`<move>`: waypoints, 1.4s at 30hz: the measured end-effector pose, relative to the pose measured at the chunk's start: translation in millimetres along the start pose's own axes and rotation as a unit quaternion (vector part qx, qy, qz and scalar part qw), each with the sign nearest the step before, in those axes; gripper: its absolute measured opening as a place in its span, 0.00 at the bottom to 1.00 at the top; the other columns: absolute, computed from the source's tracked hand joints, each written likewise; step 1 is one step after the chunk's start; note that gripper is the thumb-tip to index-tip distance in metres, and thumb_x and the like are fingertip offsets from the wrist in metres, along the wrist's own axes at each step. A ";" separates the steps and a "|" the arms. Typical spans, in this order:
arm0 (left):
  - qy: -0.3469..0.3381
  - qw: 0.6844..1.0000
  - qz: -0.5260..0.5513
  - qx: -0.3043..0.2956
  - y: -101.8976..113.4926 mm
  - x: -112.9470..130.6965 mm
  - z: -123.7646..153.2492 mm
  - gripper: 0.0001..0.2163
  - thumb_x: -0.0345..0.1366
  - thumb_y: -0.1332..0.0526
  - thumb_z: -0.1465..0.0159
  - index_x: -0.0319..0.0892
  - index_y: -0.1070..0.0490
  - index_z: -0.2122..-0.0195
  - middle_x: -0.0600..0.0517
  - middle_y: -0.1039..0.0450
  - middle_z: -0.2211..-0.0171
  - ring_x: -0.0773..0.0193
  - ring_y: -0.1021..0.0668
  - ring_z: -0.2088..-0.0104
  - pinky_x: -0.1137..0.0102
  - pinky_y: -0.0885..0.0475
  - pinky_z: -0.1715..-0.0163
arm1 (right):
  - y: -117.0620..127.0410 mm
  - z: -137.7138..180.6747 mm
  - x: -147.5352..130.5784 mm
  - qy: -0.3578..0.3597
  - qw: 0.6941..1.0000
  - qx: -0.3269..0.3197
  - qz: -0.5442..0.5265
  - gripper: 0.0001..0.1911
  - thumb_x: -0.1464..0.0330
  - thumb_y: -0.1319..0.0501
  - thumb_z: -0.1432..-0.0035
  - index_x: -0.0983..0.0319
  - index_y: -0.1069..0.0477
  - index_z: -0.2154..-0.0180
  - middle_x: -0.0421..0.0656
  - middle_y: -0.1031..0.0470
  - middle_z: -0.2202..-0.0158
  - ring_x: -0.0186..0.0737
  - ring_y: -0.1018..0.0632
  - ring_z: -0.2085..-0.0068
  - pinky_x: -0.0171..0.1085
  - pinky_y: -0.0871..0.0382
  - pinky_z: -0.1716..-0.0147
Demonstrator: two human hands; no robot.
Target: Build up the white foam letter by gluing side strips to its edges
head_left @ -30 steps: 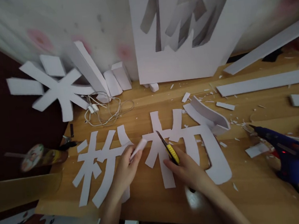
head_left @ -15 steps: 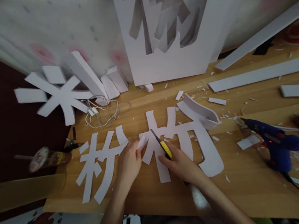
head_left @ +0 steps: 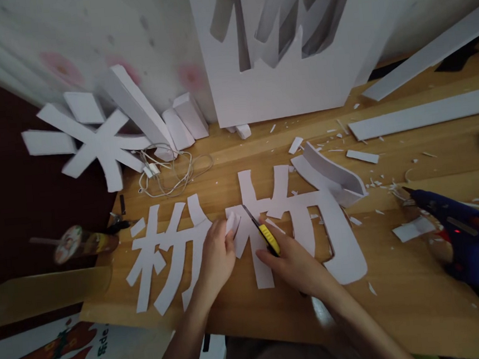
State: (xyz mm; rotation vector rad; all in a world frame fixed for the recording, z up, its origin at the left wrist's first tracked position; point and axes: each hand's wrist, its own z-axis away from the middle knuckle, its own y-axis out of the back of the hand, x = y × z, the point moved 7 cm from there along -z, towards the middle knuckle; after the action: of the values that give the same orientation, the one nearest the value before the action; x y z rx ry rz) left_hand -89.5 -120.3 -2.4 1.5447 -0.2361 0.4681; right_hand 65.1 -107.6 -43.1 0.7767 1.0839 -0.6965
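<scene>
My left hand pinches a small white foam piece between thumb and fingers. In my right hand is a yellow utility knife, its blade pointing up and left, close to the foam piece. Beneath both hands lies a large white foam character cutout, with a curved foam strip standing on edge along its upper right part. A second, flat foam character lies left of my left hand, which partly covers its right side.
A blue glue gun with a red light lies at the right among foam scraps. Long foam strips lie behind it. A stencil board leans at the back. A cable, star-like foam shape and drink cup are at left.
The view has shifted slightly, so the table things sit a little differently in frame. My left hand still holds the small foam piece and my right the knife, with the blade close by.
</scene>
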 end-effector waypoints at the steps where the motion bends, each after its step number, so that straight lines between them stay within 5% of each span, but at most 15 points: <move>1: -0.004 1.000 0.006 0.006 -2.1 0.1 1.0 0.10 0.26 0.51 0.33 0.39 0.32 0.58 0.43 0.27 0.59 0.55 0.24 0.55 0.61 0.28 0.54 | -0.3 -0.3 0.8 -0.002 1.000 -0.001 0.004 0.39 0.64 0.43 0.43 0.71 0.48 0.32 0.54 0.42 0.32 0.47 0.41 0.31 0.50 0.51 0.33; 7: -0.013 0.999 0.026 0.012 -6.9 0.2 5.2 0.12 0.25 0.51 0.34 0.41 0.30 0.56 0.45 0.27 0.59 0.54 0.24 0.54 0.60 0.28 0.54 | 0.9 -0.4 6.9 -0.011 1.000 0.011 0.009 0.40 0.62 0.43 0.44 0.68 0.47 0.32 0.51 0.41 0.33 0.47 0.40 0.32 0.51 0.50 0.33; 12: 0.016 0.998 0.052 -0.005 21.1 -12.0 3.1 0.12 0.33 0.50 0.31 0.42 0.28 0.56 0.46 0.23 0.61 0.55 0.22 0.58 0.60 0.27 0.56 | -0.1 -0.2 5.3 -0.009 1.000 -0.002 0.017 0.39 0.61 0.43 0.42 0.68 0.46 0.33 0.52 0.40 0.33 0.48 0.40 0.32 0.52 0.48 0.33; 18: 0.093 0.955 0.270 -0.080 46.7 -27.2 12.1 0.22 0.47 0.52 0.29 0.47 0.38 0.37 0.47 0.25 0.48 0.58 0.23 0.50 0.62 0.31 0.45 | -1.9 -1.0 3.8 -0.017 0.999 -0.007 0.028 0.38 0.61 0.44 0.42 0.69 0.44 0.33 0.54 0.36 0.35 0.50 0.36 0.34 0.53 0.45 0.35; 21: 0.082 0.976 0.194 -0.045 41.9 -34.0 17.0 0.22 0.47 0.56 0.28 0.50 0.39 0.35 0.46 0.28 0.50 0.58 0.25 0.49 0.59 0.32 0.44 | -1.8 -1.0 3.0 -0.009 1.000 -0.005 0.024 0.38 0.60 0.44 0.42 0.69 0.45 0.33 0.53 0.37 0.35 0.50 0.36 0.34 0.53 0.46 0.35; 24: 0.039 0.997 0.056 0.032 30.7 -37.0 19.4 0.24 0.41 0.48 0.30 0.47 0.45 0.33 0.44 0.32 0.51 0.55 0.27 0.49 0.56 0.31 0.45 | -1.6 -1.0 2.4 -0.007 1.000 -0.009 0.010 0.39 0.60 0.45 0.42 0.70 0.46 0.33 0.53 0.37 0.35 0.49 0.36 0.34 0.52 0.46 0.34; 27: -0.001 0.997 -0.017 0.069 19.1 -33.4 20.8 0.19 0.34 0.47 0.31 0.40 0.37 0.39 0.42 0.30 0.53 0.53 0.26 0.50 0.56 0.28 0.49 | -1.8 -1.5 2.7 -0.016 1.000 -0.017 0.009 0.39 0.59 0.45 0.42 0.70 0.45 0.33 0.53 0.36 0.35 0.50 0.35 0.34 0.52 0.46 0.35; 31: -0.029 0.997 -0.017 0.066 17.7 -26.0 19.0 0.09 0.32 0.45 0.32 0.42 0.27 0.55 0.46 0.23 0.60 0.55 0.22 0.58 0.61 0.26 0.57 | -1.8 -2.0 3.1 -0.019 0.999 -0.024 0.013 0.39 0.58 0.44 0.42 0.70 0.45 0.33 0.53 0.36 0.35 0.50 0.36 0.34 0.53 0.46 0.34; 42: -0.077 0.994 -0.019 0.070 4.4 -14.6 12.2 0.10 0.29 0.51 0.31 0.41 0.32 0.54 0.47 0.24 0.63 0.58 0.21 0.61 0.65 0.26 0.61 | -2.7 0.8 7.7 -0.044 0.998 -0.031 0.031 0.39 0.59 0.43 0.41 0.65 0.48 0.31 0.50 0.41 0.32 0.47 0.42 0.31 0.51 0.50 0.33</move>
State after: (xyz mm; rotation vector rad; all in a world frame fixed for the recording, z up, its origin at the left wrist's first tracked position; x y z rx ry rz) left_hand -102.6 -134.6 -4.5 1.7226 -0.2978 0.3425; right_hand 65.7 -110.5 -50.7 0.7175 0.9936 -0.6352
